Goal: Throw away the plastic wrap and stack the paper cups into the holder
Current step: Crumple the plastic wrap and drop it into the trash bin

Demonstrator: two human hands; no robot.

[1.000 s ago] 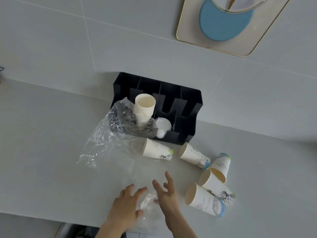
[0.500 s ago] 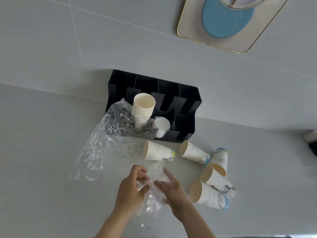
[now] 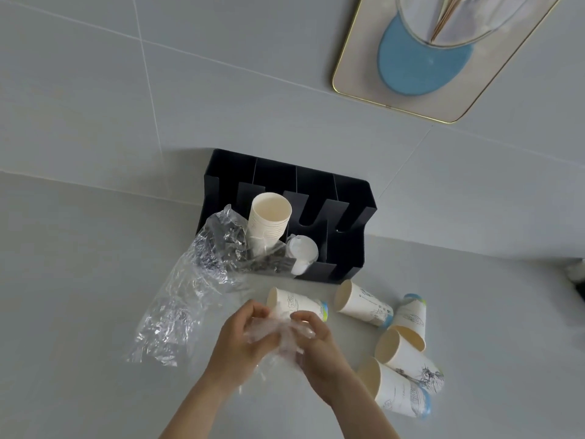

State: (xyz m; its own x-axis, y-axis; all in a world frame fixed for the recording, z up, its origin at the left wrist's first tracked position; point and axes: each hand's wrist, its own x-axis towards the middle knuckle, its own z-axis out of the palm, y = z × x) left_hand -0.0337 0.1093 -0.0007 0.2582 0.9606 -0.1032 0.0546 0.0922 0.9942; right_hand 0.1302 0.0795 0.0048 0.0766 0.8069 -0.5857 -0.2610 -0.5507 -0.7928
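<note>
Left hand [image 3: 242,339] and right hand [image 3: 319,342] both clench wrap [image 3: 190,299], apparently bunching it; cups [image 3: 364,304] just right of them.

Counter [image 3: 79,280] w/ holder [image 3: 345,248] (cups [image 3: 364,304], wrap [image 3: 177,305])

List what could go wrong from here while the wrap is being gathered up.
1. The far end of the plastic wrap is draped against the stack of cups in the black holder; pulling it in may tip or drag the stack.
2. The left hand and right hand bunch wrap right beside a loose cup; it could roll away.
3. The other loose cups lie on their sides and may roll if bumped.
</note>
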